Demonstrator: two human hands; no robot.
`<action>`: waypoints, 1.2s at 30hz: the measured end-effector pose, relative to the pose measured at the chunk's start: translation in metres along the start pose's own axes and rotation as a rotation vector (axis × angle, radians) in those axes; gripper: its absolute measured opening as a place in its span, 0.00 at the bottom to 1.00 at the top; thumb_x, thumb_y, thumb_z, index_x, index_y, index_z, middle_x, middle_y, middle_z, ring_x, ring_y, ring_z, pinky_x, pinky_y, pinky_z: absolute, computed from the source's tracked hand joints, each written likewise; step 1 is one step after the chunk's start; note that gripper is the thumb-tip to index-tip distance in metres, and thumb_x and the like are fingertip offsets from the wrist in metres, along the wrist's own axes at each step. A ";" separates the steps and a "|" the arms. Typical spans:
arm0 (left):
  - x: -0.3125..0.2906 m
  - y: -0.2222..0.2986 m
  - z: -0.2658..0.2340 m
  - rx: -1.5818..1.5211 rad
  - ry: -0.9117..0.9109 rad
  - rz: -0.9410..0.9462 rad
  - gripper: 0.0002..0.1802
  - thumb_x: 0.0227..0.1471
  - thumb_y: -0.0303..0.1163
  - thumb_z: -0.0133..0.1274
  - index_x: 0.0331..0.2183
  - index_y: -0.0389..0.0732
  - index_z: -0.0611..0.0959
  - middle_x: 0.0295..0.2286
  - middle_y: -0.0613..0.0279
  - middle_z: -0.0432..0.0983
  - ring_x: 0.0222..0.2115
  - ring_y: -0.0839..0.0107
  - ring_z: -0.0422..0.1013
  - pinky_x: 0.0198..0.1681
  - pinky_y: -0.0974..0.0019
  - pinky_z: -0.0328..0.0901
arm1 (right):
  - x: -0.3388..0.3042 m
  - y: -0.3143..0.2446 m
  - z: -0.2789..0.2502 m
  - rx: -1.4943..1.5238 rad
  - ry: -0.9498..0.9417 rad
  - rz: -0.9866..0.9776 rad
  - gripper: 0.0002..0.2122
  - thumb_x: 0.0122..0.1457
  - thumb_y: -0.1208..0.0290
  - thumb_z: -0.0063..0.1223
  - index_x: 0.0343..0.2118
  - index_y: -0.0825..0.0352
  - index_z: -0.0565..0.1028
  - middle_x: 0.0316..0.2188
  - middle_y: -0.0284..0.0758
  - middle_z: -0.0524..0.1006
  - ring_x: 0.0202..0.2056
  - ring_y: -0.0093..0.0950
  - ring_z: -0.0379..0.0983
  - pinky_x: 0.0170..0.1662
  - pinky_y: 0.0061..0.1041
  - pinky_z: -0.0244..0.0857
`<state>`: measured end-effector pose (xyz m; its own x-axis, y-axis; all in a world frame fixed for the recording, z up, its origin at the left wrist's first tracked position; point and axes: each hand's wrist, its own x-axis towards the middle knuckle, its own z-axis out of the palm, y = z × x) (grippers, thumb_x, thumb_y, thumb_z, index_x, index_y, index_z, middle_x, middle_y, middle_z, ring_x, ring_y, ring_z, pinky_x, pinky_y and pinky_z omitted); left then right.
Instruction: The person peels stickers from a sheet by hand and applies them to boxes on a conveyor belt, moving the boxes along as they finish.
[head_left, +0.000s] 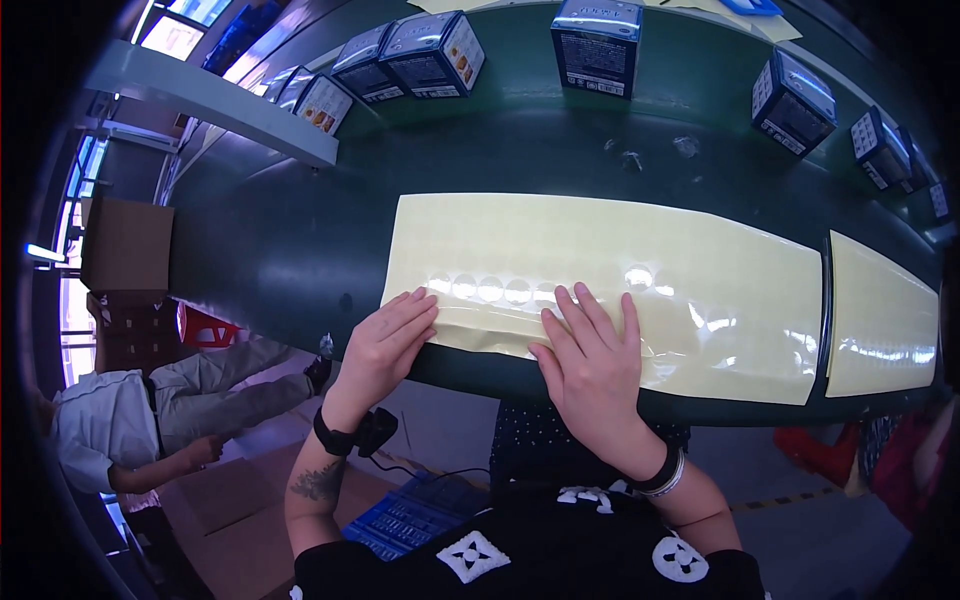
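Observation:
A pale yellow backing sheet (500,235) with a row of round clear stickers (490,289) lies across the dark green table, its near edge wavy. My left hand (385,340) rests at the sheet's near left corner, fingers stretched and side by side; its thumb is hidden. Flat on the sheet near its front edge lies my right hand (592,360), fingers spread, the fingertips close to the right end of the sticker row. Another round clear sticker (638,275) shines beyond that hand. Neither hand visibly lifts anything.
Several dark blue boxes (598,50) stand along the table's far side. A second yellow sheet (880,320) lies at the right, past a dark gap. A grey metal bar (220,105) juts in at the far left. At left, a person (120,420) is beyond the table.

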<state>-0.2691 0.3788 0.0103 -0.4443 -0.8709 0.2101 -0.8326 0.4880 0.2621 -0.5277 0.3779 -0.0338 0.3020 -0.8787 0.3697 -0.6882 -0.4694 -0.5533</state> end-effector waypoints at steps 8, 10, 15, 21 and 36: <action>-0.011 0.000 0.019 -0.104 0.244 0.037 0.10 0.44 0.18 0.60 0.33 0.33 0.84 0.38 0.54 0.80 0.45 0.56 0.75 0.53 0.54 0.68 | -0.001 0.003 -0.009 0.016 -0.006 0.011 0.14 0.54 0.68 0.60 0.41 0.68 0.78 0.50 0.40 0.75 0.56 0.36 0.67 0.62 0.53 0.47; -0.011 0.003 0.019 -0.132 0.232 0.019 0.09 0.44 0.18 0.60 0.33 0.33 0.84 0.38 0.54 0.80 0.46 0.55 0.75 0.54 0.54 0.67 | -0.001 0.005 -0.011 0.012 -0.005 0.010 0.14 0.54 0.68 0.60 0.42 0.68 0.78 0.50 0.40 0.75 0.56 0.36 0.67 0.62 0.53 0.47; 0.006 0.014 -0.015 -0.364 0.029 -0.194 0.06 0.43 0.18 0.60 0.28 0.34 0.82 0.40 0.52 0.80 0.47 0.56 0.74 0.57 0.55 0.63 | -0.003 0.008 -0.016 -0.008 0.002 0.006 0.14 0.53 0.68 0.60 0.42 0.68 0.77 0.50 0.40 0.74 0.56 0.36 0.67 0.62 0.53 0.47; 0.124 0.052 -0.067 -0.372 -0.298 -0.053 0.08 0.44 0.25 0.61 0.28 0.37 0.77 0.46 0.52 0.76 0.48 0.55 0.72 0.50 0.58 0.65 | -0.005 0.015 -0.015 -0.035 0.013 0.008 0.14 0.54 0.66 0.59 0.42 0.68 0.77 0.50 0.39 0.73 0.57 0.35 0.65 0.62 0.53 0.47; 0.410 0.141 0.119 -0.167 0.185 0.418 0.09 0.46 0.33 0.60 0.31 0.40 0.82 0.31 0.54 0.79 0.35 0.55 0.75 0.40 0.57 0.69 | -0.008 0.021 -0.005 -0.039 0.056 0.020 0.17 0.51 0.66 0.60 0.42 0.68 0.77 0.50 0.37 0.73 0.58 0.33 0.63 0.63 0.51 0.46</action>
<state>-0.6082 0.0840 0.0209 -0.6503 -0.5810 0.4895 -0.5245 0.8095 0.2639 -0.5479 0.3749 -0.0447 0.2512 -0.8813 0.4002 -0.7195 -0.4466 -0.5319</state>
